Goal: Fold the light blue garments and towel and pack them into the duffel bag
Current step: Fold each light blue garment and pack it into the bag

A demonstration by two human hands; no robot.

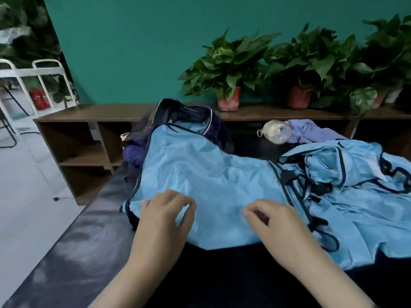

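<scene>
Both hands lie nearest the viewer, set on the near part of a light blue garment (pixel 211 174) spread over a dark desk (pixel 77 241). Left hand (pixel 164 218): fingers (pixel 189 202) loosely curled with the tips down on the cloth; whether a pinch of fabric sits between thumb and fingertips cannot be told. Right hand (pixel 273 221): fingers bent, the tips drawn toward the thumb just above or on the cloth; again no certain hold is visible. Placed side by side near the hem, the hands appear positioned to smooth the panel or to take up its near edge for a fold.

The garment's far end is draped up over the duffel bag (pixel 189 116), a dark navy bag standing at the far left of the desk with its mouth open. Its interior is mostly hidden by the draped cloth, so its contents cannot be read; nothing folded shows inside. A second light blue garment (pixel 355 185) with dark piping lies crumpled to the right, touching the first and unfolded. Behind it rests a pale lilac towel (pixel 311 131), bunched, beside a clear bottle (pixel 277 132) on its side. Packing has, by this evidence, not begun.

Beyond the desk stand a low brown shelf (pixel 93 138), potted plants (pixel 229 70) and a teal wall (pixel 133 41).
</scene>
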